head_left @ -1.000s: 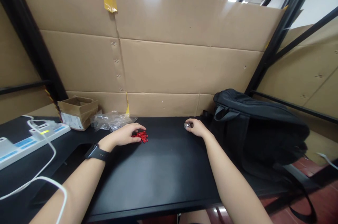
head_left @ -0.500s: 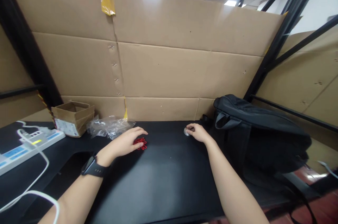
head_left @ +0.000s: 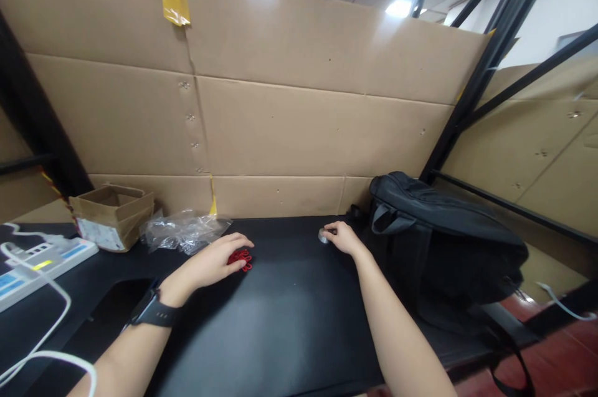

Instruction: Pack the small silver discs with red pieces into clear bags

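Note:
My left hand (head_left: 212, 260) lies on the black table (head_left: 289, 316) with its fingers curled over a small pile of red clips (head_left: 240, 258). A black watch sits on that wrist. My right hand (head_left: 341, 237) rests further right, fingers closed round a small silvery round object (head_left: 323, 236) that touches the tabletop. Both hands are near the cardboard wall at the back.
A black backpack (head_left: 443, 247) stands at the right, close to my right arm. Crumpled clear plastic (head_left: 182, 230) and a small open cardboard box (head_left: 112, 216) lie at the back left. A white power strip (head_left: 37, 260) with a white cable sits at the far left.
The view has swung a little to the right and up. My left hand has closed further over the red clips. My right hand keeps its hold on the silvery object.

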A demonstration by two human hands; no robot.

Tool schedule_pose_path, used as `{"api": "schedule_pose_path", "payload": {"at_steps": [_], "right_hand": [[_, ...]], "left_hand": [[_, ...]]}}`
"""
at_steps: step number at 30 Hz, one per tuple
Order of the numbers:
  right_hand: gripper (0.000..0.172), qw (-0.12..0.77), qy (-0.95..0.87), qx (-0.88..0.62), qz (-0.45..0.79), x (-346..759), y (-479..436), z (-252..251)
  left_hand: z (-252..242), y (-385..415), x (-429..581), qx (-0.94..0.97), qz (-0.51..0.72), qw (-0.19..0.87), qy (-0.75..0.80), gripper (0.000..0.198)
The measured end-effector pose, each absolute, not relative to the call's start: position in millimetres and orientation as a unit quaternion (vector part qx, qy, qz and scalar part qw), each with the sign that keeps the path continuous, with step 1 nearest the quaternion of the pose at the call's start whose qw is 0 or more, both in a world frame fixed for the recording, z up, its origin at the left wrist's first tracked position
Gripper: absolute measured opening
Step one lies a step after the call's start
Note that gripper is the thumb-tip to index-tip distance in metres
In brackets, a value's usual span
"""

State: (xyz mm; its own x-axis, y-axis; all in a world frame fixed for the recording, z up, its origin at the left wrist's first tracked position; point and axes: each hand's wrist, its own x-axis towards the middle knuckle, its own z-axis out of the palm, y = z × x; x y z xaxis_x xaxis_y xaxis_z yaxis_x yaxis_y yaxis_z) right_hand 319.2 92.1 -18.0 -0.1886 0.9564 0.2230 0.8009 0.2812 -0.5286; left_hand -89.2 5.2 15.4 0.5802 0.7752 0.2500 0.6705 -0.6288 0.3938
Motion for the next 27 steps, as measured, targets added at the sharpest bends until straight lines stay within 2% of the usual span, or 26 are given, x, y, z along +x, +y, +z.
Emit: {"api": "schedule_pose_path", "payload": {"at_steps": [4, 11, 18, 23, 27], "right_hand": [[0.024, 0.267, -0.752, -0.585, 0.143, 319.1, 90.9, -17.1], [0.033, 0.277, -0.738, -0.601, 0.136, 321.1, 92.1, -19.2], [0.021, 0.266, -0.740, -0.599, 0.152, 320.1, 88.8, -14.3], [0.031, 0.262, -0.731, -0.617, 0.128, 318.5, 86.8, -13.1], [0.025, 0.257, -0.729, -0.621, 0.133, 318.6, 87.7, -16.6]], "left_hand": [[16.2, 4.7, -89.3, 0.878, 0.196, 0.130, 0.416, 0.033], [14.7, 4.7, -85.9, 0.879, 0.197, 0.136, 0.412, 0.033], [13.6, 4.3, -84.5, 0.878, 0.204, 0.129, 0.414, 0.032], [9.0, 6.2, -84.2, 0.875, 0.208, 0.131, 0.417, 0.035], [9.4, 6.7, -80.9, 0.866, 0.225, 0.126, 0.429, 0.035]]}}
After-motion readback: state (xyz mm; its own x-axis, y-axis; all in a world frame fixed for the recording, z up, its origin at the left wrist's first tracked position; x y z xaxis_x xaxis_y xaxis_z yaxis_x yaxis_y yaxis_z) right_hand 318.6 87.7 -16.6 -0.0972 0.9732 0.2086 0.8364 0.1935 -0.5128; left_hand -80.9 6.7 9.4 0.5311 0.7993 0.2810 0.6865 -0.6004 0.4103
